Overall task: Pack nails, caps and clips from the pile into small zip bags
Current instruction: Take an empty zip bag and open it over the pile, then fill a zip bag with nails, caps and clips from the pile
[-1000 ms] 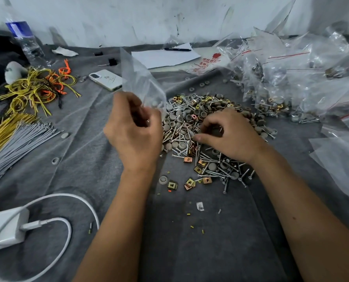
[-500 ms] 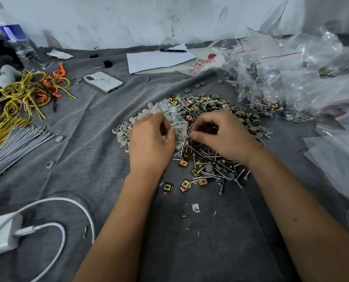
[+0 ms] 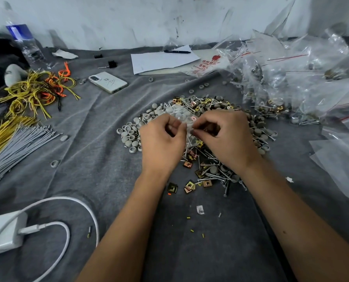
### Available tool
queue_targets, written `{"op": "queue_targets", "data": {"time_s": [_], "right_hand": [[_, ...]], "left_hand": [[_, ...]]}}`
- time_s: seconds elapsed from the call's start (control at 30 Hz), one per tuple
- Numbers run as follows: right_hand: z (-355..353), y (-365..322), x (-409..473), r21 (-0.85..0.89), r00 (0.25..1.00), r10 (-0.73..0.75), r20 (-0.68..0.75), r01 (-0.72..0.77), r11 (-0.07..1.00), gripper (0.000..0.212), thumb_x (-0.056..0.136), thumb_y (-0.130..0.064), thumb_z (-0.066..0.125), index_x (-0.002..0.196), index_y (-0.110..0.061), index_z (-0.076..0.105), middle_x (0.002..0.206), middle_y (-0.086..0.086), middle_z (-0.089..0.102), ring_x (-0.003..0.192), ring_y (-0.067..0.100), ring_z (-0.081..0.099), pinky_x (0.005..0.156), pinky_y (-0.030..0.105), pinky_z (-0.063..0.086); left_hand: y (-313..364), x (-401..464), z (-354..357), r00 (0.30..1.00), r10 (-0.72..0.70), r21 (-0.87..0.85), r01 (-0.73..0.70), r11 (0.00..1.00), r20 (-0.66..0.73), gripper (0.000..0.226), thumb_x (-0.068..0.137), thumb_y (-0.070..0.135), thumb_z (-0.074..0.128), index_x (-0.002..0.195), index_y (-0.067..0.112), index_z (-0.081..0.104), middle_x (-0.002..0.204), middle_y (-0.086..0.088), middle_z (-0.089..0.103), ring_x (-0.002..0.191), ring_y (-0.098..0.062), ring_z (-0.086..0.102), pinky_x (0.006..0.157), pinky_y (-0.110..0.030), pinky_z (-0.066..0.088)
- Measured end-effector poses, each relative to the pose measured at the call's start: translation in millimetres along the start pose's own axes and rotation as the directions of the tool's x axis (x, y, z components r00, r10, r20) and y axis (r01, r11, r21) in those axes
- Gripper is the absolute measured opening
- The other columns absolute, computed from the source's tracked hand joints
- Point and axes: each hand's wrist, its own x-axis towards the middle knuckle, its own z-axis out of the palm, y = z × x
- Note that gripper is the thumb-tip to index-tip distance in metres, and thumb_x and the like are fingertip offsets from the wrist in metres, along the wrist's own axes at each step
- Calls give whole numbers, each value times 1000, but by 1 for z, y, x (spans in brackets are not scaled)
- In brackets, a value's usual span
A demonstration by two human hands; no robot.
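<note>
A pile of nails, grey caps and brass clips [image 3: 208, 159] lies on the grey cloth in the middle. Over it, a small clear zip bag [image 3: 179, 116] lies flat, with caps and nails showing through it. My left hand [image 3: 161, 143] pinches the bag's near edge from the left. My right hand [image 3: 226, 139] pinches the same edge from the right, fingertips almost touching the left hand's. Grey caps [image 3: 131, 135] spread out left of my left hand. Loose clips [image 3: 189, 186] lie near my wrists.
Filled and empty clear bags [image 3: 291, 78] heap at the right and back right. A phone [image 3: 108, 82], paper with a pen [image 3: 163, 60], coloured wires [image 3: 37, 88], grey and yellow ties [image 3: 12, 143], a water bottle [image 3: 25, 43] and a white charger with cable [image 3: 6, 233] lie around.
My left hand brought the bag down from upright in the air to flat on the pile. My right hand left the pile and came to the bag's edge beside the left.
</note>
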Motion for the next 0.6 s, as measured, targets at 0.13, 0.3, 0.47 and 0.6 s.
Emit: {"op": "queue_targets", "data": {"time_s": [0.13, 0.3, 0.47, 0.6], "right_hand": [[0, 0, -1, -25, 999, 44, -14, -45, 999, 17, 77, -17, 89, 88, -13, 76, 79, -7, 72, 70, 1, 65, 66, 14, 52], [0, -2, -1, 28, 999, 21, -40, -20, 999, 15, 80, -19, 87, 91, -14, 78, 81, -8, 74, 72, -2, 67, 68, 9, 50], [4, 1, 0, 10, 958, -88, 273, 89, 996, 20, 89, -9, 75, 108, -11, 79, 109, 1, 77, 102, 19, 68, 94, 42, 53], [1, 2, 1, 45, 989, -58, 136, 53, 998, 19, 92, -11, 74, 110, -13, 79, 107, -3, 77, 101, 11, 69, 93, 30, 54]], "left_hand": [[3, 0, -2, 992, 101, 17, -100, 995, -69, 16, 87, 17, 75, 73, 19, 68, 60, 11, 61, 60, -11, 61, 54, -17, 43], [5, -3, -1, 980, 154, -43, -160, 986, -124, 13, 87, 20, 74, 75, 18, 70, 61, 12, 60, 57, -9, 58, 54, -24, 47], [5, -4, -1, 970, 148, -52, -161, 986, -195, 12, 86, 18, 74, 76, 18, 70, 62, 10, 62, 58, -12, 60, 56, -35, 53], [-1, -2, -2, 978, 98, 2, -99, 995, -183, 14, 86, 13, 72, 73, 15, 68, 61, 6, 63, 57, -14, 60, 60, -37, 54]]}}
